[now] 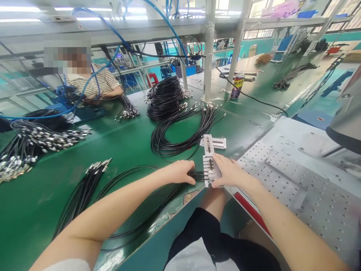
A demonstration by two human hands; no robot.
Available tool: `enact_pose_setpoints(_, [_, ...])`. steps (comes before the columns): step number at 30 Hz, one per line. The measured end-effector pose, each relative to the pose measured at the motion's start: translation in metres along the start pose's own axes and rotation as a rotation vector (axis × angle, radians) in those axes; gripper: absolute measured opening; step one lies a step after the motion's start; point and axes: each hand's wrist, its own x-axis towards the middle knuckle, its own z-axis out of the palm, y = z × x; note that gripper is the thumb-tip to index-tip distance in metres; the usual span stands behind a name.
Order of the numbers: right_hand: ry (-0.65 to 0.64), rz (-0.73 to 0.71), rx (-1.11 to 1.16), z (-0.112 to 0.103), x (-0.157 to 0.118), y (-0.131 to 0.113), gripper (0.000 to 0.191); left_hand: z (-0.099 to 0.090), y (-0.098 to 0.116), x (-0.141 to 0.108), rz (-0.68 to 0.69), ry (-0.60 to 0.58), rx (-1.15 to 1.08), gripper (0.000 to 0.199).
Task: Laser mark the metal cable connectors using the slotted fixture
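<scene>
A slotted metal fixture (208, 165) lies at the table's front edge, with cable ends set side by side in its slots. My right hand (229, 171) grips its right side, thumb near the bottom and fingers higher up. Just left of the fixture, my left hand (180, 172) curls around several black cables (199, 175) that run into the slots; its fingertips are partly hidden. The cables' lengths loop back over the green table under my left forearm. A second slotted metal block (218, 143) rests behind the fixture.
Black cable bundles (166, 98) with metal ends are piled behind and to the left. A spray can (237, 86) stands near a white post (209, 52). To the right is a perforated metal plate (293, 184). Across the table sits a person in a striped shirt (93, 81).
</scene>
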Motion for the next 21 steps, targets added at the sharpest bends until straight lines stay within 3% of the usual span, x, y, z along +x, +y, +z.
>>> enact_pose_setpoints(2, [0.014,-0.015,-0.002,0.004,0.001,0.005,0.1,0.015,0.005,0.001,-0.039,0.042,0.177,0.027])
enact_pose_setpoints(5, [0.033,-0.039,-0.008,0.008,0.001,0.009,0.1,0.022,0.009,0.006,-0.05,0.025,0.224,0.009])
enact_pose_setpoints(10, [0.031,-0.034,-0.008,0.007,0.001,0.008,0.1,0.0,0.012,0.007,-0.062,-0.201,-0.032,0.003])
enact_pose_setpoints(13, [0.024,-0.013,-0.012,0.006,0.001,0.008,0.097,-0.024,0.016,-0.003,-0.065,-0.2,-0.172,0.005])
enact_pose_setpoints(17, [0.036,-0.015,-0.042,0.007,0.003,0.01,0.095,-0.074,0.025,-0.036,-0.13,-0.008,-0.205,0.017])
enact_pose_setpoints(19, [0.049,-0.033,-0.057,0.007,0.004,0.011,0.093,-0.106,0.027,-0.066,-0.244,0.055,-0.091,0.023])
enact_pose_setpoints(21, [0.059,-0.039,-0.077,0.007,0.006,0.014,0.09,-0.138,0.021,-0.105,-0.509,0.129,0.085,0.025])
